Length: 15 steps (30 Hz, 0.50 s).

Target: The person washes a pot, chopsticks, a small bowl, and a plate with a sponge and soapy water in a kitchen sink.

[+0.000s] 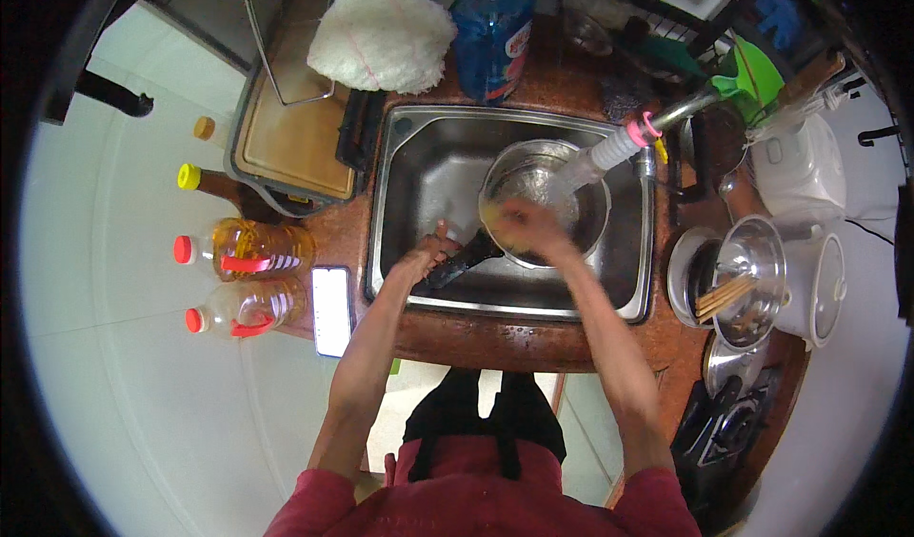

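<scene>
A metal pot (601, 212) with a black handle (468, 260) rests in the stainless steel sink (421, 137). Water appears to run into it from a tap fitted with a clear ribbed extension (607, 153) with a pink ring. My right hand (525, 226) is over the pot's near left side, blurred by motion, with something yellowish at its fingers; its grip cannot be made out. Beside the end of the pot's handle is my left hand (432, 251), its fingers apart and thumb raised, apparently not gripping the handle.
Left of the sink are a phone (332, 312), oil bottles (264, 250) and a cutting board (293, 130). Behind it stand a white cloth (382, 33) and a blue detergent bottle (493, 44). Chopsticks (725, 299) lie across a glass bowl (750, 258) at the right, near a white lidded pot (814, 287).
</scene>
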Each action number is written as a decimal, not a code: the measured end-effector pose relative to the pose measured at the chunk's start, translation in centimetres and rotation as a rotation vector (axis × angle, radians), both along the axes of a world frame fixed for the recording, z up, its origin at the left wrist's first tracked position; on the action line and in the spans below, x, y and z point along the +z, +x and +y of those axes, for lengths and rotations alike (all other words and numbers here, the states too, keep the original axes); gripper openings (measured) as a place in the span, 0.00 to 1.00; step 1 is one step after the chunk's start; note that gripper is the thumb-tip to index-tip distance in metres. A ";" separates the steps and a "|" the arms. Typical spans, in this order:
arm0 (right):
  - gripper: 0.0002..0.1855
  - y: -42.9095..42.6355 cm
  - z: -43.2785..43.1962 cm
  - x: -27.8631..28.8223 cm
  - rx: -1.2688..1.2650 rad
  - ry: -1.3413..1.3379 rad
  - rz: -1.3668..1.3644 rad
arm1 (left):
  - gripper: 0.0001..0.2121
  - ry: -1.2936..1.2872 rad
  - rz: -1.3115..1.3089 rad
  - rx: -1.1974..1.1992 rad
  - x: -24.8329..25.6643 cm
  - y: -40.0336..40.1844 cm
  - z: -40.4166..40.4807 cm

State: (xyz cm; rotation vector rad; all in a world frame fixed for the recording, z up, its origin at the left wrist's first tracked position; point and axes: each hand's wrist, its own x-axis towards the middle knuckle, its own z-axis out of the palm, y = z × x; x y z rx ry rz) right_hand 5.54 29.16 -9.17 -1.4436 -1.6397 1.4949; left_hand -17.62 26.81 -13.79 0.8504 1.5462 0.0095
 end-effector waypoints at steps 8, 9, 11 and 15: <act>0.12 -8.7 -4.8 -1.6 0.616 0.515 -0.280 | 0.35 -0.153 -0.344 0.265 0.1 -0.5 1.6; 0.13 -8.0 -3.8 0.3 0.707 0.227 -0.417 | 0.35 -0.146 -0.340 0.261 1.0 -1.0 1.8; 0.15 -4.9 -3.0 0.5 0.785 0.316 -0.677 | 0.34 -0.051 -0.368 0.172 1.6 -0.5 2.2; 0.16 -0.6 -4.8 -0.3 0.029 0.410 -0.364 | 0.36 0.006 -0.463 0.113 1.0 3.5 1.9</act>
